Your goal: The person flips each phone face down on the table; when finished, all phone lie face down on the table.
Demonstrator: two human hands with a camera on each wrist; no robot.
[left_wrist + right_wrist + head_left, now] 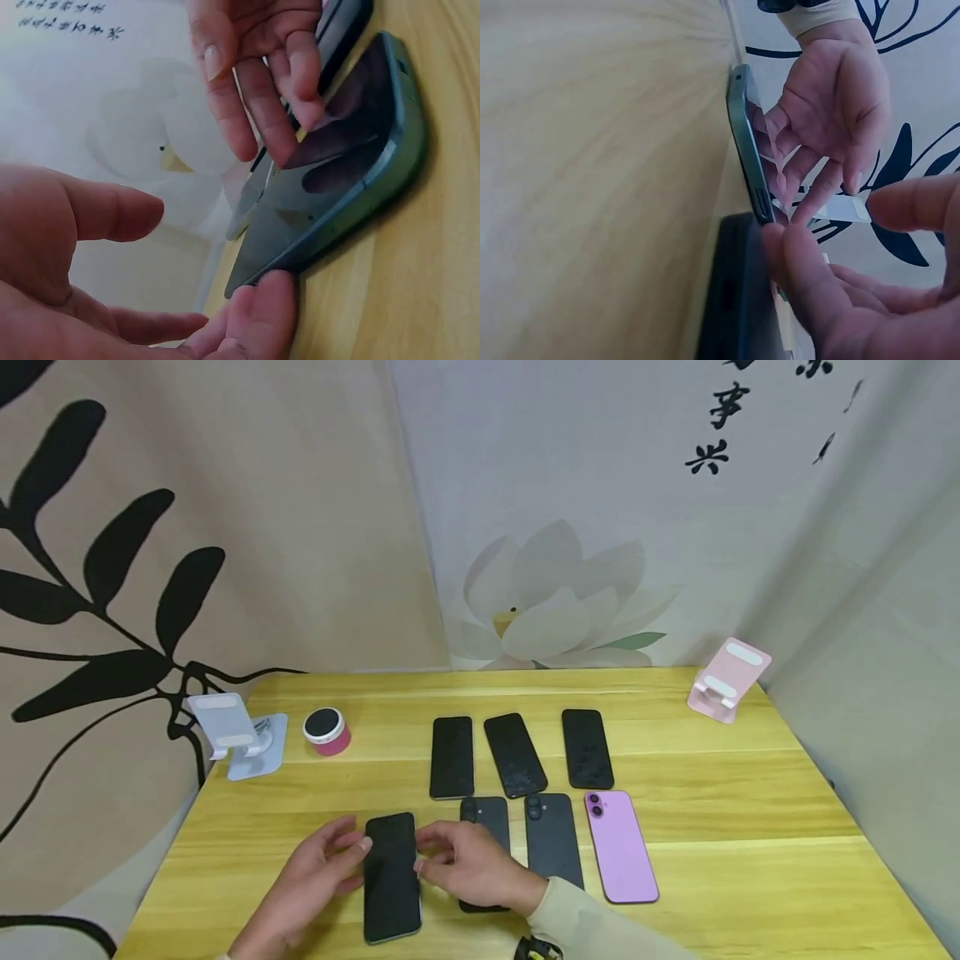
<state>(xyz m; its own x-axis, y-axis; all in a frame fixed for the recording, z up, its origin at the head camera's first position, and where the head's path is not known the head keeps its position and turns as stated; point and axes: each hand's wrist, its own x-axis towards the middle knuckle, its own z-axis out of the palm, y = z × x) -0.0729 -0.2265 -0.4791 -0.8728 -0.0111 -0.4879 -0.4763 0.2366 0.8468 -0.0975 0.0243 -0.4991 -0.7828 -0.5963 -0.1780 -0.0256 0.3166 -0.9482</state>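
A phone with a dark screen facing up (392,881) and a greenish edge lies on the wooden table (750,827), between both hands. Fingertips of the left hand (318,870) touch its left long side, and in the left wrist view that thumb stands away from the phone (337,199). From the other side, the right hand (480,867) rests its fingertips against the right edge, thumb raised apart in the right wrist view. Partly beneath the right hand lies a dark phone (487,817), back up. Beside it are another dark phone (553,843) and a purple phone (622,852).
Three phones with black screens lie in a row behind: a left one (452,758), a tilted middle one (516,756) and a right one (588,749). A pale blue stand (255,760), a pink-and-white jar (328,743) and a pink stand (726,685) stand farther back.
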